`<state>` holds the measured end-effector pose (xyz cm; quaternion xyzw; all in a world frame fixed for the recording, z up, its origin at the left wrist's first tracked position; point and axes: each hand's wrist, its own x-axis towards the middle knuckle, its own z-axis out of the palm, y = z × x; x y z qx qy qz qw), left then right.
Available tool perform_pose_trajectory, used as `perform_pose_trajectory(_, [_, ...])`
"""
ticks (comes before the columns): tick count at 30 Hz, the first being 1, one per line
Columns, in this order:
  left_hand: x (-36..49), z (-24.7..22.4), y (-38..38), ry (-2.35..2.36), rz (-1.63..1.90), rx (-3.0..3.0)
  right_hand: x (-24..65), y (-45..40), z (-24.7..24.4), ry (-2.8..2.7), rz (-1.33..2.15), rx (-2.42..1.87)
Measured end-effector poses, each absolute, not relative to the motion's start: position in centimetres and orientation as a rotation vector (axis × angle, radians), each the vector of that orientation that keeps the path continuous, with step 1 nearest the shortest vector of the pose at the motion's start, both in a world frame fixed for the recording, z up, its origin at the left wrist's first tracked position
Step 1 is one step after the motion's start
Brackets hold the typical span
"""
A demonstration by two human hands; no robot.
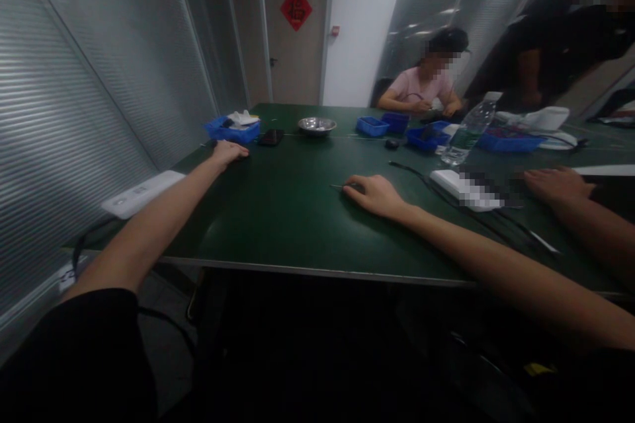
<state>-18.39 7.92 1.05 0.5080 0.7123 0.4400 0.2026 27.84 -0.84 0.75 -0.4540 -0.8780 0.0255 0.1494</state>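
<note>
My right hand (376, 195) rests over the green table (278, 211). Its fingers are closed around a slim dark tool with a thin metal tip (336, 186) pointing left; its exact kind cannot be made out. My left hand (229, 153) is stretched far forward at the table's left side, just in front of a blue tray (233, 129) holding white tissue and dark items. The thumb sticks out to the right, apart from the other fingers, which are partly hidden. A black phone (272, 137) lies to the right of that tray, and beyond it stands a shiny metal bowl (317, 125).
A power strip (143, 193) lies at the left edge. On the right are a plastic bottle (471, 132), a white box (464, 188), cables and several blue trays (373, 125). Another person's hand (558, 185) rests at the right; a seated person works across the table.
</note>
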Motion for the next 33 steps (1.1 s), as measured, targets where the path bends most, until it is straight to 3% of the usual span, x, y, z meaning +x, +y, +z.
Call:
perform_pose_trajectory(14, [-2.6, -0.1, 2.0, 0.874, 0.744, 2.143, 27.0, -2.1, 0.6, -2.598, 0.108, -0.913])
perform_pose_trajectory(33, [-2.0, -0.1, 0.6, 0.787, 0.839, 2.208, 27.1, -2.7, 1.0, -2.453, 0.119, -1.006])
